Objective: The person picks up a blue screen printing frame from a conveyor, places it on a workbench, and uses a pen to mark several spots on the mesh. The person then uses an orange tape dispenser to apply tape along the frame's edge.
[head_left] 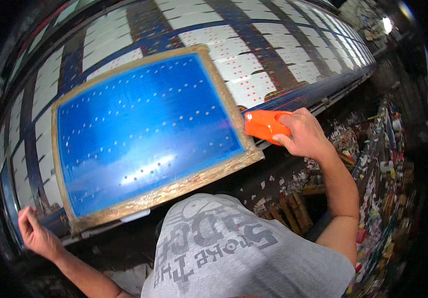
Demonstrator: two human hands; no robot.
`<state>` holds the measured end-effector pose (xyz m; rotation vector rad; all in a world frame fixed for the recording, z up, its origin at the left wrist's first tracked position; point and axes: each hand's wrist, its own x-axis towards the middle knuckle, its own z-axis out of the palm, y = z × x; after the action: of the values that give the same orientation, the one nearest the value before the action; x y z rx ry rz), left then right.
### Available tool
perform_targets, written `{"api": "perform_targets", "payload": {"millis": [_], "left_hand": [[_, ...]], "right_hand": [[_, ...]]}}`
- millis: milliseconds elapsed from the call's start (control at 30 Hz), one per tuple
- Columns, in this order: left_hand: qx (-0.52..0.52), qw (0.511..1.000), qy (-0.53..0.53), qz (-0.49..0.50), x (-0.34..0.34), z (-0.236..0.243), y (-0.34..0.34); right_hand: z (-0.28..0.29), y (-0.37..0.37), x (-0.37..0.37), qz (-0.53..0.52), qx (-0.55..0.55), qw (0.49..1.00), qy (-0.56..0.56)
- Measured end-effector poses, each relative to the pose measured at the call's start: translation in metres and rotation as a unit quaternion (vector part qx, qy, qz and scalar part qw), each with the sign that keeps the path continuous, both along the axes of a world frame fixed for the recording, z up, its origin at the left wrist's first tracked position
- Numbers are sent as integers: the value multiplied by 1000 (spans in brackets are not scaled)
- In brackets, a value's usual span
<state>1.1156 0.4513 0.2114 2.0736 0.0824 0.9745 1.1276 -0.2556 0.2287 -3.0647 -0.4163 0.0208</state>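
My right hand (305,133) grips an orange plastic tool (263,124) by its handle opening. The tool is broad and smooth; its exact kind I cannot tell. It is held at the right edge of a screen-printing frame (224,94), whose wooden border surrounds a blue screen (139,114) with rows of small pale dots. Whether tool and frame touch is unclear. My left hand (37,233) is off the frame's lower left corner, fingers curled closed, with nothing visible in them. The frame lies tilted over a long printing table with white pieces (243,87), some bearing red dots.
More white pieces (107,37) lie in rows along the dark table, which runs away to the upper right. Below its near edge (318,102), at the right, the floor is strewn with paper scraps (348,139) and wooden slats (296,211).
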Motion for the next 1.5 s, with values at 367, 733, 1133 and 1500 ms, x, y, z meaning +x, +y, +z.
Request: {"api": "perform_targets", "payload": {"millis": [367,733,1133,1500], "left_hand": [[279,881,-237,-300,10,130,-314],[399,792,-284,-365,20,157,-434],[434,742,-339,-382,22,185,-487],[494,804,-240,-228,64,294,-438]], "right_hand": [[-51,-112,30,-385,24,903,-192],[-88,-195,88,-511,173,819,-192],[-82,-237,129,-576,278,745,-188],[-216,-232,136,-508,112,836,-174]]}}
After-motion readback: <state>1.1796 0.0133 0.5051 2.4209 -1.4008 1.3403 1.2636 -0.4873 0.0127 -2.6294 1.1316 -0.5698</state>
